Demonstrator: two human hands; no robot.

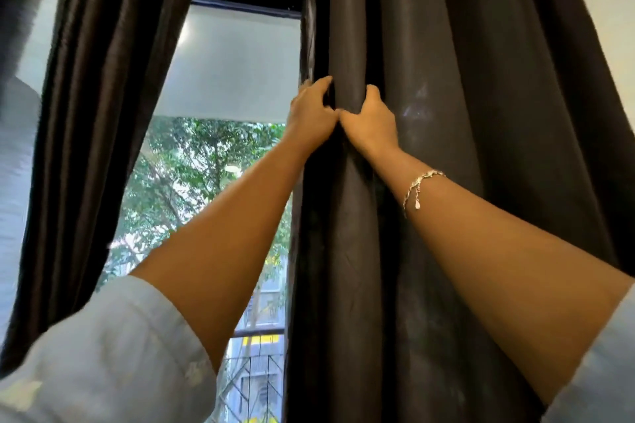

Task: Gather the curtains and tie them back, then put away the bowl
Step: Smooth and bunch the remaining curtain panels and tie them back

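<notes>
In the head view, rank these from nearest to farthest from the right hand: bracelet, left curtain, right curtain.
1. right curtain, gripped by the right hand.
2. bracelet, just down that forearm.
3. left curtain, at the far left.

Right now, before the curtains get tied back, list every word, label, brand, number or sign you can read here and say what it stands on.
No text can be read anywhere in this view.
Curtain on the right, gripped by the left hand and the right hand: plain dark cloth, no tag showing.
Bracelet: no lettering visible.
Yellow strip outdoors: too small and blurred to tell.
</notes>
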